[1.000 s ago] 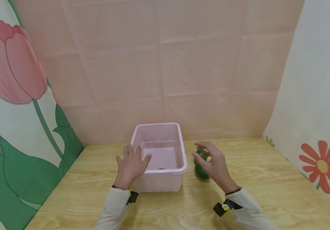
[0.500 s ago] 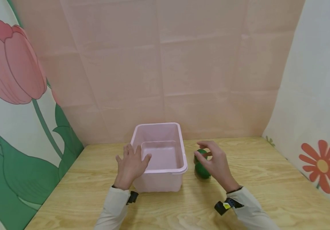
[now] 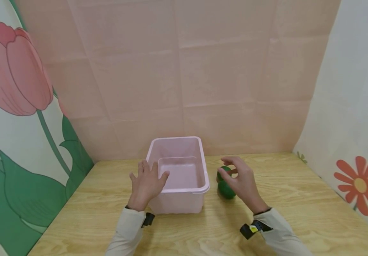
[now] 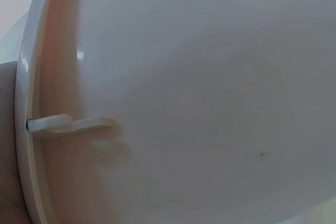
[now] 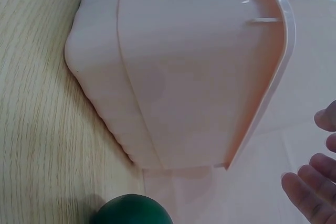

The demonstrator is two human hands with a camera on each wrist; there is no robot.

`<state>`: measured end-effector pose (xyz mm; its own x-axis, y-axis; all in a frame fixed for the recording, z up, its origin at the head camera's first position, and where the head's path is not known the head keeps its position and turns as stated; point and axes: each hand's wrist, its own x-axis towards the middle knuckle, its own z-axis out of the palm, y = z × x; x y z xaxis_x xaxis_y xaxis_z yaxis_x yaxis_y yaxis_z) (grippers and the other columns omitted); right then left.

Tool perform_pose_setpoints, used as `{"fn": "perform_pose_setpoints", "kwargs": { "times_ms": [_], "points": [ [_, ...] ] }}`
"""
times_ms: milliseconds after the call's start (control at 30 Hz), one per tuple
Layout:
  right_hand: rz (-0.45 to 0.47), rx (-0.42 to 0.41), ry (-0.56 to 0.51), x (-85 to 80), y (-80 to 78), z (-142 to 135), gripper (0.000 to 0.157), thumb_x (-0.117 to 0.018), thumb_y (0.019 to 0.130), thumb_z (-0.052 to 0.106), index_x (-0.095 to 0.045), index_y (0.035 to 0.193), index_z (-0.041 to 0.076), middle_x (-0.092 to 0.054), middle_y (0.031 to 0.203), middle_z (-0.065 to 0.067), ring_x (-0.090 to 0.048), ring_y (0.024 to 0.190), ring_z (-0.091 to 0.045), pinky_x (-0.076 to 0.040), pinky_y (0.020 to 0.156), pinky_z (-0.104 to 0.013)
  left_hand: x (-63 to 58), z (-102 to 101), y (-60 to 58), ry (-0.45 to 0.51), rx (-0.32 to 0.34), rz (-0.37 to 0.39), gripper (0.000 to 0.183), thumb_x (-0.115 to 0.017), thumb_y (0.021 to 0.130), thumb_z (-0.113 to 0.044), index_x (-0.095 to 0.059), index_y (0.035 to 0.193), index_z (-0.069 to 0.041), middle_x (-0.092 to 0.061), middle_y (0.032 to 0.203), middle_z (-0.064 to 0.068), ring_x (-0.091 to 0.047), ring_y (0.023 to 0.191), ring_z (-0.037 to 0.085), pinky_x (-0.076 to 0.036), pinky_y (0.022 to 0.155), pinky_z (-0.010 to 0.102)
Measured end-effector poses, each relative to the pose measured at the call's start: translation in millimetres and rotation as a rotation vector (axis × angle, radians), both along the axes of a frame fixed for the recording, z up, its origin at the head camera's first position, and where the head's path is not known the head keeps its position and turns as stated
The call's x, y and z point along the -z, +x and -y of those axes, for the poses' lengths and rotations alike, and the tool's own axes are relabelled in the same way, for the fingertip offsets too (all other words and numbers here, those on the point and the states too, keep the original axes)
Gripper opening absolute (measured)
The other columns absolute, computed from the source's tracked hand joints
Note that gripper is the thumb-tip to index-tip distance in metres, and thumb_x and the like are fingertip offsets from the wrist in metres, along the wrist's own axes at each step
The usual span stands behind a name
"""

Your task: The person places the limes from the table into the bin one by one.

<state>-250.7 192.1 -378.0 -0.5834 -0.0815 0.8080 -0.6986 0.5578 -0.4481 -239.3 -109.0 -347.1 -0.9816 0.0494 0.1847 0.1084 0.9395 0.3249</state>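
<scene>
A pale pink plastic bin [image 3: 184, 146] stands on the wooden table [image 3: 299, 206]. My left hand [image 3: 145, 183] rests flat on its near left rim, fingers straight and thumb over the edge. The left wrist view is filled by the bin's wall [image 4: 184, 103]. A dark green rounded object [image 3: 225, 191] lies on the table just right of the bin. My right hand [image 3: 240, 179] hovers over its right side with fingers loosely bent, not gripping it. In the right wrist view the green object [image 5: 131, 211] lies below the bin [image 5: 184, 66], and the fingertips [image 5: 310, 187] are spread, apart from it.
A pink paper backdrop [image 3: 184, 71] rises right behind the bin. A tulip-painted panel [image 3: 17, 106] closes the left side and a white panel with a red flower [image 3: 360, 185] the right. Bare tabletop stretches to the right of my right hand and in front of the bin.
My right hand has eased slightly right and off the green object, which now shows more on the table. The left hand and bin have not moved.
</scene>
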Motion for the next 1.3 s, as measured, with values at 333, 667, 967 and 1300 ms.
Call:
{"fn": "perform_pose_setpoints", "kwargs": {
  "times_ms": [333, 667, 967, 1300],
  "points": [
    [0.025, 0.001, -0.004, -0.3, -2.3, -1.7, 0.031, -0.078, 0.084, -0.001, -0.067, 0.112, 0.001, -0.067, 0.106, -0.012, -0.066, 0.095, -0.029, -0.059, 0.067, -0.041, -1.6, 0.5, -0.6, -0.007, -0.001, -0.021, 0.07, -0.045, 0.102, -0.053, -0.04, 0.152, -0.004, -0.021, 0.158, 0.034, -0.013, 0.148, 0.048, -0.011, 0.105, 0.079],
    [0.045, 0.02, -0.002, 1.6, -2.2, -2.0, 0.03, -0.078, 0.084, 0.0, -0.067, 0.112, 0.0, -0.067, 0.106, -0.012, -0.065, 0.095, -0.025, -0.059, 0.069, -0.046, -2.3, -0.4, -0.9, 0.008, 0.0, 0.003, 0.07, -0.044, 0.102, -0.053, -0.039, 0.153, -0.005, -0.019, 0.158, 0.034, -0.01, 0.149, 0.047, -0.008, 0.106, 0.079],
    [0.039, 0.042, 0.011, 4.0, -4.4, -2.4, 0.029, -0.079, 0.084, 0.0, -0.068, 0.111, 0.0, -0.068, 0.106, -0.012, -0.064, 0.094, -0.025, -0.058, 0.072, -0.027, -1.7, 0.0, -0.4, 0.014, -0.002, 0.007, 0.07, -0.044, 0.102, -0.053, -0.039, 0.153, -0.004, -0.018, 0.159, 0.034, -0.01, 0.149, 0.048, -0.007, 0.106, 0.079],
    [0.046, 0.039, -0.002, 7.5, -6.7, -3.3, 0.029, -0.079, 0.083, 0.0, -0.068, 0.11, -0.001, -0.068, 0.106, -0.015, -0.065, 0.094, -0.027, -0.059, 0.069, -0.046, -1.7, -0.1, 0.0, 0.015, -0.005, 0.008, 0.07, -0.045, 0.102, -0.053, -0.039, 0.153, -0.004, -0.019, 0.158, 0.034, -0.011, 0.149, 0.048, -0.008, 0.106, 0.079]
  ]
}}
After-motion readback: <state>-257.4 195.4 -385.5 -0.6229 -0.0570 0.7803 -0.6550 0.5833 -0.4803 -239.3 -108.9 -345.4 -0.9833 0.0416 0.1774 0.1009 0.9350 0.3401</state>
